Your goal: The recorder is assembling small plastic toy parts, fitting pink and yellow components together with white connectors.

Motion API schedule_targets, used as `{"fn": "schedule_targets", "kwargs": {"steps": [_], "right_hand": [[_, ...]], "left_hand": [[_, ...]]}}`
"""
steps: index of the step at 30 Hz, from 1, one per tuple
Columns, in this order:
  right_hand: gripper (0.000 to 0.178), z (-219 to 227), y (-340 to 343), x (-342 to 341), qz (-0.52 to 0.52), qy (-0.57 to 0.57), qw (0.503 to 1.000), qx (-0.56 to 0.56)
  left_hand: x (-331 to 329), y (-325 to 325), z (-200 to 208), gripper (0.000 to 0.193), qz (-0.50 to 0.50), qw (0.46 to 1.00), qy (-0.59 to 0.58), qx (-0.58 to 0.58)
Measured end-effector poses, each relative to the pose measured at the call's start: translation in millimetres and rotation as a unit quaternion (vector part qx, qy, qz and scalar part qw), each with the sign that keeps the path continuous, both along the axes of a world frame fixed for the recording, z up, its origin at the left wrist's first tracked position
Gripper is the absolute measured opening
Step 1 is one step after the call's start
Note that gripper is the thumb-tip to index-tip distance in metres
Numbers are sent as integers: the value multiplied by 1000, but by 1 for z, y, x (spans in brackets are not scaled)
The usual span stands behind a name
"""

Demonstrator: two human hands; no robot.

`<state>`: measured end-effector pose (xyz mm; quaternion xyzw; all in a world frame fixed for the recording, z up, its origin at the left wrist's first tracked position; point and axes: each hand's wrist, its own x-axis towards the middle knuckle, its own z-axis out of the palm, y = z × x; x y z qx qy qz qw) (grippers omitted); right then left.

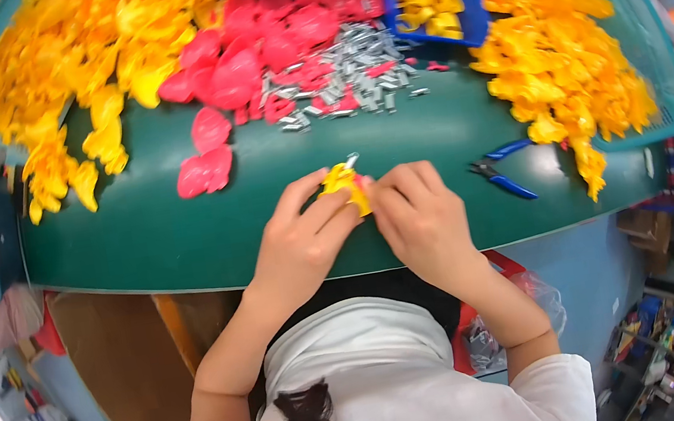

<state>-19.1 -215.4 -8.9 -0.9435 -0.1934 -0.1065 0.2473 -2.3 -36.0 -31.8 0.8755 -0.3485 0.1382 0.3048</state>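
Above the near part of the green table, a small yellow plastic piece [338, 179] is held between my two hands. My left hand [304, 237] is closed on its left side, fingers curled over it. My right hand [422, 213] is closed too, its thumb and fingertips pinched at the right edge, where a bit of pink shows. A small silvery piece [352, 158] sticks up at the top of the yellow one. How the parts join is hidden by my fingers. To the right lie blue-handled cutting pliers [507, 171], touched by neither hand.
Heaped yellow pieces [99, 50] cover the far left; more yellow pieces [558, 55] spill from a teal basket [663, 57] at right. Between them are pink pieces [239, 77], silvery metal bits [366, 58] and a blue tray [473, 24] of yellow bands. The green table [158, 237] curves nearby.
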Motion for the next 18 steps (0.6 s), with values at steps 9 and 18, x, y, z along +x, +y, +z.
{"fn": "schedule_targets", "kwargs": {"steps": [9,18], "right_hand": [[13,19,-76,41,-100,-49,993,41],[14,17,-88,94,-87,-79,993,3]], "left_hand": [[-25,5,8,19,85,983,-46,153],[-17,-5,-1,33,70,997,19,-5]]}}
